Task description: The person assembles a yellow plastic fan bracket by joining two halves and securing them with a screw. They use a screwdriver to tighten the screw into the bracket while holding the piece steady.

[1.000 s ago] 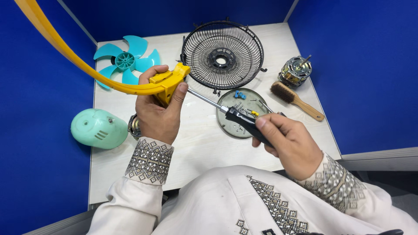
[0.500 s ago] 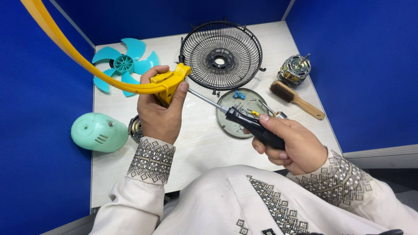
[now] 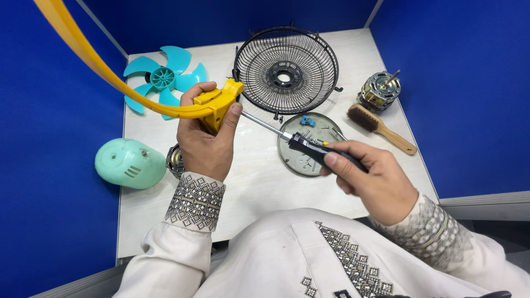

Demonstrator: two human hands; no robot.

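Hands work close together above the pale worktop (image 3: pixel 254 176). The left hand (image 3: pixel 205 144) is clamped around the blocky end of a yellow plastic ring (image 3: pixel 88 58), whose curved band sweeps up and away to the upper left, out of view. The right hand (image 3: pixel 371 179) is closed on the black handle of a screwdriver (image 3: pixel 309 148); its metal shaft slants up and left, with the tip at the yellow end piece just beside the left thumb. Under the shaft lies a round grey plate (image 3: pixel 298 160) holding small screws and a blue bit. Behind it, a black wire fan guard (image 3: pixel 287 69) leans tilted. A teal fan blade (image 3: pixel 163 80) lies at the far left, a mint-green housing (image 3: pixel 128 163) near the left wrist, a motor (image 3: pixel 379 91) and wooden-handled brush (image 3: pixel 381 128) to the right.
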